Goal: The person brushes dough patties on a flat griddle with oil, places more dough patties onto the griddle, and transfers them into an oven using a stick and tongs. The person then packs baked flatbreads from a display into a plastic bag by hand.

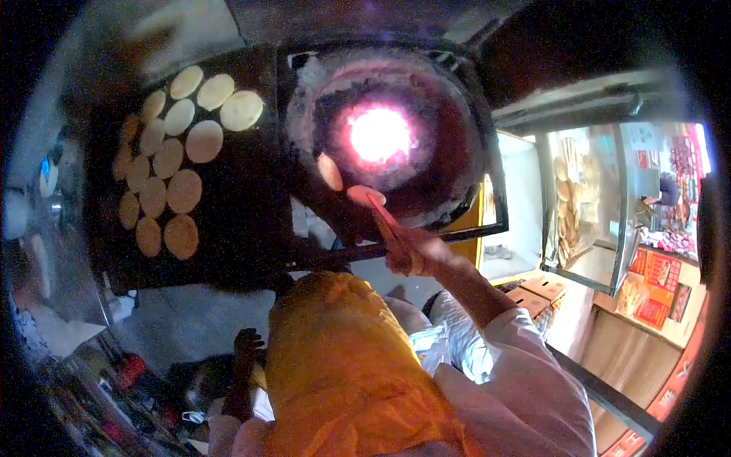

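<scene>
My right hand [411, 251] is closed round the handle end of a pair of tongs [381, 213], which reach up and left. Their tips touch a flatbread [365, 196] at the lower edge of a round oven with a bright glowing centre [379, 135]. Another flatbread [330, 171] stands tilted just left of it, inside the oven. Down at my left side hangs my left hand [249, 341], dark, fingers apart, holding nothing. Several round flatbreads [183, 190] lie on the dark surface left of the oven.
The oven's dark metal frame [499, 179] surrounds the opening. To the right stands a glass case [586, 206] with breads inside. Cardboard boxes [537, 293] sit below it. A wooden cabinet with red signs [659, 286] is at the far right.
</scene>
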`<act>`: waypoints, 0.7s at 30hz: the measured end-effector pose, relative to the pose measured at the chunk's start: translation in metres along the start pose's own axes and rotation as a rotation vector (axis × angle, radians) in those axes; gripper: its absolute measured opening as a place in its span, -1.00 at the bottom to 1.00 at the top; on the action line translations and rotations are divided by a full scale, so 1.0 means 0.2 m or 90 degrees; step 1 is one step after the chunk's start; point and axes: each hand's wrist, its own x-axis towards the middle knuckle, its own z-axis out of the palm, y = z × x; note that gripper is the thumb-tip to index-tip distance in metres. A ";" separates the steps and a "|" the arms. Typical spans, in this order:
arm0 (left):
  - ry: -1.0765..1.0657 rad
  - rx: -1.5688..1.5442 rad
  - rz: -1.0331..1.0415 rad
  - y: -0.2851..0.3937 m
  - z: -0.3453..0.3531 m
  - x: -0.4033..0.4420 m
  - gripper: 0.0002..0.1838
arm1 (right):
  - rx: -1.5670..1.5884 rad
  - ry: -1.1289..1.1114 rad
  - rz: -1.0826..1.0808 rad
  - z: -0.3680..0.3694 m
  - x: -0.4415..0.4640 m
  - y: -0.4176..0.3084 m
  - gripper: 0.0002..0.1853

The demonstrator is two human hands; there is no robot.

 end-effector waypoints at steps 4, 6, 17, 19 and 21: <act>0.057 -0.033 0.064 -0.17 -0.03 0.00 -0.66 | -0.134 -0.039 0.105 -0.11 0.11 0.04 -0.76; -0.008 0.023 0.098 -0.33 -0.24 0.13 -0.67 | -0.222 -0.078 0.019 -0.13 0.13 0.05 -0.66; 0.047 0.012 0.131 0.06 0.04 -0.10 -0.76 | 0.275 -0.096 0.289 0.13 -0.38 -0.27 -0.43; -0.018 -0.076 -0.084 0.32 0.11 -0.17 -0.75 | 0.200 -0.126 0.265 0.33 -0.29 -0.30 -0.44; -0.005 -0.024 -0.024 0.37 0.10 -0.16 -0.75 | -0.203 -0.174 0.182 0.61 -0.09 -0.37 -0.51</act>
